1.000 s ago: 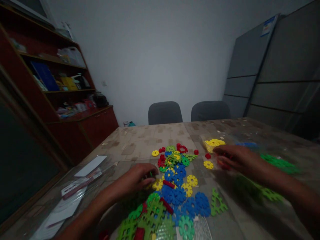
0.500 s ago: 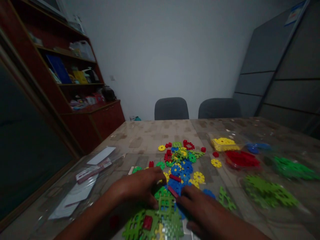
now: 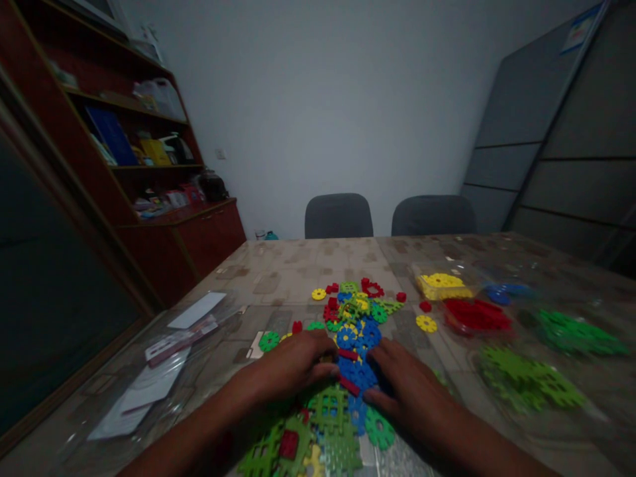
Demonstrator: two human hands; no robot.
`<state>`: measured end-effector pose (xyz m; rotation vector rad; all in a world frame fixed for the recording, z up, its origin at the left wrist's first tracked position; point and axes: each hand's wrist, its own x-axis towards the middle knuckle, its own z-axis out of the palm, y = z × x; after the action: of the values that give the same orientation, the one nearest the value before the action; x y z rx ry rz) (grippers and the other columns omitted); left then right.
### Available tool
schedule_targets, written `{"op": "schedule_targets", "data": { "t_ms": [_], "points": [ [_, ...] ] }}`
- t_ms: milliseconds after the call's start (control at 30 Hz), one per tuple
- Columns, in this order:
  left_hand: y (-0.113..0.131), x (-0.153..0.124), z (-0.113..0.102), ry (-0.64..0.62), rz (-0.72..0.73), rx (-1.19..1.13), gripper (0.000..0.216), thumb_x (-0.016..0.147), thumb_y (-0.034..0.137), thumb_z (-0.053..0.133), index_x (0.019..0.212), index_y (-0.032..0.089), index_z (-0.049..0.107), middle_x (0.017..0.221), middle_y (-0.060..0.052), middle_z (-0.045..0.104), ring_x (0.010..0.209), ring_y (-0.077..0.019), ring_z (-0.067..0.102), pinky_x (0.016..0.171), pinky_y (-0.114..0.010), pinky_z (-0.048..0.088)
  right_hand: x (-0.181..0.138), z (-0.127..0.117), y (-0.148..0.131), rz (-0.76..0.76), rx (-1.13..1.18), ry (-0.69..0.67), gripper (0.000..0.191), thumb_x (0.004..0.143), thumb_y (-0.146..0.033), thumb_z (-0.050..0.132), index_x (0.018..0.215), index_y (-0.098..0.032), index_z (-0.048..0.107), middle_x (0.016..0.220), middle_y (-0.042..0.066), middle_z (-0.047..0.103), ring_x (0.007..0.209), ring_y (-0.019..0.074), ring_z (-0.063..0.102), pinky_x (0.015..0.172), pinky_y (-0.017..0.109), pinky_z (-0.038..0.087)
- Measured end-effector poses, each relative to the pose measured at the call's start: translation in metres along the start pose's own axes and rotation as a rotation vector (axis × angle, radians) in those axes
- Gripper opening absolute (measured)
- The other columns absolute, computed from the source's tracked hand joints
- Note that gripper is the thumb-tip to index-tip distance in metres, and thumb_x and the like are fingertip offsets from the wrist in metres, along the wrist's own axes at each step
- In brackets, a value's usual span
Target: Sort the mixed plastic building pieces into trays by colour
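While light-green plastic lattice pieces (image 3: 332,405) lie nearest on the patterned brown tabletop (image 3: 298,265), a toothed sea-green plastic disc (image 3: 379,428) sits just beside them on the right. Beyond, the person's left hand (image 3: 301,361) curls over the pile's left side; its fingertips are partly hidden, so whether its grip holds anything cannot be told. The right hand (image 3: 410,384) is at the pile's other side, its grip spread, thumb apart from fingers, beside overlapping blue notched plastic discs (image 3: 366,375). Two slim dark-red plastic sticks (image 3: 350,386) lie among those discs, between the hands. Farther right, bright-red plastic pieces (image 3: 477,315) fill a clear container. Past the tabletop stand two dark-grey chairs (image 3: 338,217).
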<state>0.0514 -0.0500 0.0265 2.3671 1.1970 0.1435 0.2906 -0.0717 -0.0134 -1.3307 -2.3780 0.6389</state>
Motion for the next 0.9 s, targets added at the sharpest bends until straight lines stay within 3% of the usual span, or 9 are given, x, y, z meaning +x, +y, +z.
{"op": "schedule_targets", "data": {
  "t_ms": [167,333,433,533,700,900],
  "points": [
    [0.003,0.007,0.022,0.076,-0.038,0.023,0.031,0.087,0.033,0.068,0.117,0.024,0.063,0.112,-0.007,0.061,0.103,-0.0266,0.058,0.088,-0.034,0.044,0.001,0.007,0.003,-0.009,0.055,0.015,0.026,0.082,-0.020,0.066,0.107,-0.019,0.061,0.110,0.011,0.062,0.101,0.0262,0.056,0.088,0.039,0.045],
    [0.002,0.008,0.031,0.099,-0.030,0.016,0.027,0.091,0.040,0.062,0.111,0.021,0.062,0.109,-0.007,0.059,0.101,-0.0260,0.057,0.087,-0.034,0.045,0.002,0.003,0.003,-0.070,0.109,-0.009,0.040,0.083,-0.026,0.065,0.123,-0.024,0.059,0.123,0.010,0.058,0.112,0.0272,0.055,0.094,0.039,0.043],
    [0.000,0.009,0.033,0.118,-0.037,0.024,0.021,0.097,0.039,0.053,0.103,0.020,0.061,0.104,-0.007,0.059,0.095,-0.0242,0.058,0.082,-0.032,0.045,0.001,0.003,0.003,-0.052,0.088,-0.039,0.044,0.081,-0.023,0.065,0.125,-0.024,0.059,0.125,0.011,0.057,0.113,0.0275,0.055,0.094,0.038,0.043],
    [-0.001,0.010,0.034,0.123,-0.040,0.018,0.019,0.095,0.038,0.058,0.101,0.020,0.059,0.104,-0.006,0.060,0.095,-0.0238,0.058,0.080,-0.030,0.044,0.003,0.003,0.007,-0.074,0.130,-0.026,0.054,0.075,-0.017,0.068,0.126,-0.023,0.054,0.128,0.010,0.056,0.115,0.0271,0.053,0.097,0.038,0.041],
    [-0.001,0.009,0.032,0.113,-0.039,-0.053,0.020,0.086,0.035,0.069,0.098,0.021,0.059,0.102,-0.004,0.061,0.092,-0.0230,0.057,0.080,-0.029,0.043,0.012,-0.012,0.020,0.020,0.114,0.030,0.014,0.074,-0.011,0.060,0.083,-0.020,0.053,0.087,0.003,0.062,0.079,0.0194,0.056,0.070,0.030,0.041],
    [-0.001,0.011,0.033,0.082,-0.027,-0.160,0.013,0.082,0.027,0.070,0.088,0.020,0.060,0.097,-0.001,0.061,0.090,-0.0194,0.057,0.076,-0.026,0.043,0.016,-0.042,0.022,0.040,0.197,-0.019,0.012,0.079,-0.010,0.052,0.075,-0.020,0.049,0.069,-0.002,0.053,0.065,0.0139,0.050,0.058,0.024,0.033]
  ]
}}
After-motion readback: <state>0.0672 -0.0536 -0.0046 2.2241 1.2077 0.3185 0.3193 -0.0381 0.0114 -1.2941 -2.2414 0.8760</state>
